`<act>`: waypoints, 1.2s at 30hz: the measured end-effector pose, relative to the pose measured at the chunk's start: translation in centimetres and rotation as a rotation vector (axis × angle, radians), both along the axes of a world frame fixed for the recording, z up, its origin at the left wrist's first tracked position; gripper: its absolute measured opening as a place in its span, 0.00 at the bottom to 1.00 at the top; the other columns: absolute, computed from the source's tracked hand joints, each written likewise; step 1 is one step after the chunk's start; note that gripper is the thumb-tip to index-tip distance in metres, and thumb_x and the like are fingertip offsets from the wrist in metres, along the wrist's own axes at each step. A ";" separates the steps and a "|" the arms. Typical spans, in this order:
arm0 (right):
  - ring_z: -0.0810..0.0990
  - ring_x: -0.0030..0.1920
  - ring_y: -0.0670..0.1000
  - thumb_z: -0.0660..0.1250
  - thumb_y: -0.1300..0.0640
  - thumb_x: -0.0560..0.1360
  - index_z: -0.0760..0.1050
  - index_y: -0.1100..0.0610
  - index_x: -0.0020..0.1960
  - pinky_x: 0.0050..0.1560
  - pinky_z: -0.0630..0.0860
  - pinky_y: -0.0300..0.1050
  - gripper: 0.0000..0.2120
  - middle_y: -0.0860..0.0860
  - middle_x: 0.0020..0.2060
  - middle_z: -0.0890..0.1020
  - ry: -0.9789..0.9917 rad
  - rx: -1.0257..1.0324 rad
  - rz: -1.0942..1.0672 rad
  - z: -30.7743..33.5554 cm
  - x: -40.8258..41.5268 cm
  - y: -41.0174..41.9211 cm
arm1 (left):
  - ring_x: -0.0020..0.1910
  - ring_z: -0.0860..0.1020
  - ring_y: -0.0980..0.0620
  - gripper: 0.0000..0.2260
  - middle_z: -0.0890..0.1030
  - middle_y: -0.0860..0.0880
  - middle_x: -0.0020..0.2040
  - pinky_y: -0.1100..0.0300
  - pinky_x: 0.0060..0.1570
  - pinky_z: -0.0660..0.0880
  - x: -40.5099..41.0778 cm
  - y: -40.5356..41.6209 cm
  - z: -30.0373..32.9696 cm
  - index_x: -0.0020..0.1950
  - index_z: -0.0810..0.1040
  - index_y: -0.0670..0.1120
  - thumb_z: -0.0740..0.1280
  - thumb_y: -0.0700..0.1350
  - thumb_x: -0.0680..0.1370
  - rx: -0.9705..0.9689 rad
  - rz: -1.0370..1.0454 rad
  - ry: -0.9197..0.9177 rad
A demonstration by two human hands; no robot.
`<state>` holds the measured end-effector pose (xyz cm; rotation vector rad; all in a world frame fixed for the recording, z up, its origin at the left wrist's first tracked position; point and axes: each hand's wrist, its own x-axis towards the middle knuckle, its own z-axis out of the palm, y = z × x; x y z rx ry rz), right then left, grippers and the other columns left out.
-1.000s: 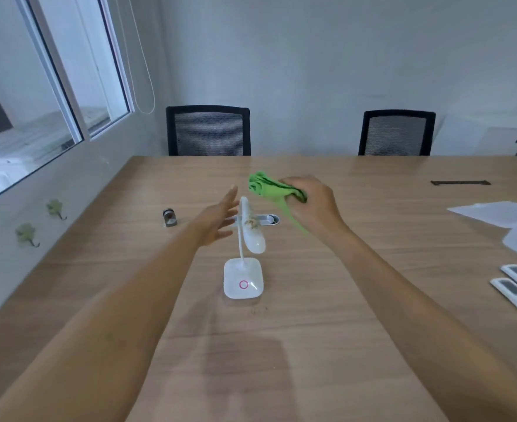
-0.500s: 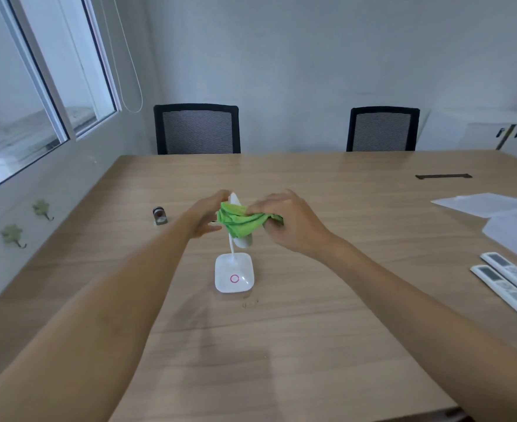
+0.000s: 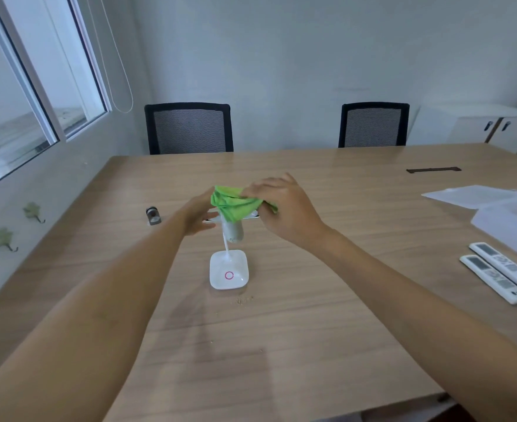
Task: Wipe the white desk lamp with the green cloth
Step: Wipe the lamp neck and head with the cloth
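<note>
Hands meet over the lamp head: right hand (image 3: 284, 208) clutches the green cloth (image 3: 236, 205) draped on the white desk lamp (image 3: 229, 269), mid-table; left hand (image 3: 196, 214), fingers loose, steadies the lamp beside it.

Glossy plastic lamp (image 3: 228, 271) — wood-grain table (image 3: 312, 315)

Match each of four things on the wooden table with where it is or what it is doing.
Things:
1. green cloth
2. lamp base
3. two remote controls
4. left hand

Places:
A. lying side by side at the table's right edge
B. draped over the lamp head
C. beside the lamp head, on its left
D. on the table, marked with a pink ring

Pairs: 1-B, 2-D, 3-A, 4-C
</note>
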<state>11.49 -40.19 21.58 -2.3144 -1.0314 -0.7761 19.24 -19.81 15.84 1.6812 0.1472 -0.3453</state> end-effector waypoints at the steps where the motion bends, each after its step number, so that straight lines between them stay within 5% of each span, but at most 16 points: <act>1: 0.83 0.46 0.56 0.58 0.67 0.65 0.81 0.59 0.49 0.44 0.60 0.39 0.18 0.54 0.45 0.86 0.013 -0.012 -0.017 0.0 0.6 0.5 | 0.69 0.68 0.46 0.21 0.71 0.48 0.69 0.46 0.71 0.65 0.2 0.1 -0.2 0.61 0.73 0.53 0.66 0.55 0.70 -0.013 0.010 0.008; 3: 0.83 0.47 0.56 0.58 0.68 0.63 0.82 0.59 0.49 0.41 0.55 0.37 0.20 0.55 0.46 0.87 0.044 -0.048 -0.036 -0.4 1.3 1.3 | 0.67 0.70 0.46 0.14 0.74 0.48 0.65 0.45 0.70 0.67 0.6 0.3 -0.3 0.59 0.76 0.52 0.63 0.54 0.75 -0.019 0.037 0.017; 7: 0.83 0.46 0.56 0.59 0.68 0.62 0.82 0.58 0.50 0.40 0.55 0.39 0.21 0.55 0.46 0.86 0.061 -0.082 -0.021 -1.4 0.7 1.6 | 0.46 0.75 0.48 0.08 0.77 0.50 0.42 0.54 0.47 0.74 0.7 0.0 0.1 0.43 0.75 0.50 0.65 0.55 0.71 -0.025 0.043 0.036; 11: 0.81 0.43 0.58 0.57 0.67 0.64 0.81 0.56 0.50 0.47 0.67 0.45 0.20 0.54 0.48 0.85 -0.008 -0.127 0.038 -3.0 -1.4 0.6 | 0.47 0.76 0.49 0.11 0.77 0.49 0.48 0.54 0.51 0.73 0.8 -0.6 0.2 0.45 0.75 0.48 0.59 0.54 0.76 -0.028 0.052 0.022; 18: 0.78 0.41 0.57 0.52 0.65 0.75 0.81 0.56 0.49 0.45 0.76 0.47 0.19 0.52 0.49 0.85 -0.295 -0.174 0.139 -4.1 -5.1 -1.5 | 0.54 0.73 0.50 0.12 0.77 0.53 0.53 0.51 0.62 0.70 1.4 0.0 -0.1 0.43 0.77 0.56 0.62 0.60 0.69 0.076 0.085 0.013; 20: 0.79 0.41 0.59 0.53 0.65 0.75 0.82 0.56 0.50 0.45 0.76 0.47 0.19 0.52 0.50 0.85 -0.334 -0.130 0.119 -3.2 -4.4 -1.3 | 0.50 0.74 0.51 0.09 0.77 0.52 0.51 0.54 0.56 0.71 1.0 -0.1 0.2 0.43 0.77 0.54 0.61 0.57 0.72 0.064 0.062 -0.004; 22: 0.79 0.42 0.58 0.55 0.67 0.72 0.82 0.56 0.51 0.45 0.76 0.48 0.19 0.53 0.51 0.85 -0.296 -0.058 0.034 -2.0 -2.6 -0.6 | 0.47 0.74 0.51 0.06 0.76 0.50 0.49 0.56 0.51 0.72 0.8 -0.1 0.2 0.43 0.75 0.53 0.61 0.52 0.75 0.061 0.004 -0.032; 27: 0.82 0.46 0.56 0.58 0.70 0.64 0.81 0.57 0.51 0.47 0.67 0.45 0.22 0.54 0.50 0.85 -0.026 -0.072 -0.071 -1.2 1.3 1.3 | 0.59 0.72 0.48 0.06 0.76 0.51 0.57 0.46 0.69 0.66 0.9 0.6 -0.1 0.44 0.76 0.55 0.62 0.55 0.73 0.056 0.011 -0.020; 31: 0.81 0.45 0.57 0.56 0.66 0.65 0.81 0.56 0.52 0.48 0.69 0.45 0.22 0.53 0.51 0.85 0.008 -0.105 -0.027 -3.3 0.1 1.4 | 0.55 0.77 0.46 0.17 0.78 0.47 0.55 0.50 0.63 0.72 1.3 0.6 0.0 0.47 0.78 0.51 0.67 0.60 0.65 0.042 0.019 -0.003; 36: 0.77 0.44 0.58 0.57 0.67 0.71 0.81 0.54 0.53 0.46 0.76 0.50 0.18 0.51 0.52 0.84 -0.191 -0.111 0.057 -5.5 -3.9 -0.1 | 0.51 0.74 0.52 0.09 0.77 0.55 0.50 0.55 0.55 0.71 1.1 0.0 0.6 0.42 0.76 0.54 0.61 0.57 0.72 0.114 0.077 0.008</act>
